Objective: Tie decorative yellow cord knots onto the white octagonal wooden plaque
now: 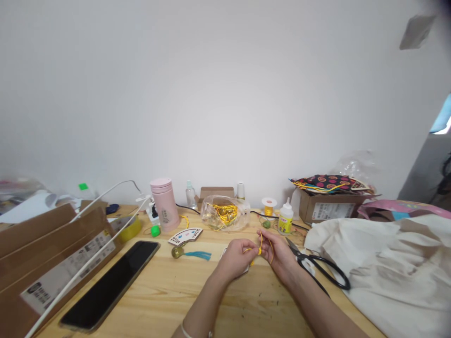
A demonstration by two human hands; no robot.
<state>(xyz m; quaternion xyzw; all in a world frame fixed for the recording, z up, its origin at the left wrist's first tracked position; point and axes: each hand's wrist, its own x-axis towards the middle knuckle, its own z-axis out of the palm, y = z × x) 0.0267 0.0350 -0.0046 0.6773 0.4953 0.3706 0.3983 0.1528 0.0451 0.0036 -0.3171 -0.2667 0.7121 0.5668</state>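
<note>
The desk is showing smooth, pale wood with a light varnished sheen. Between the hands, a cord is gleaming with a shiny yellow finish. Left of the hands, a phone is showing glossy black glass, and a flask is wearing a matt pink coating. Right of the hands, scissors are pairing bare metal blades with glossy black plastic handles, and a cloth is lying in matt, creased cream fabric. Beyond the hands, a bag is glinting in thin, crinkled clear plastic.
</note>
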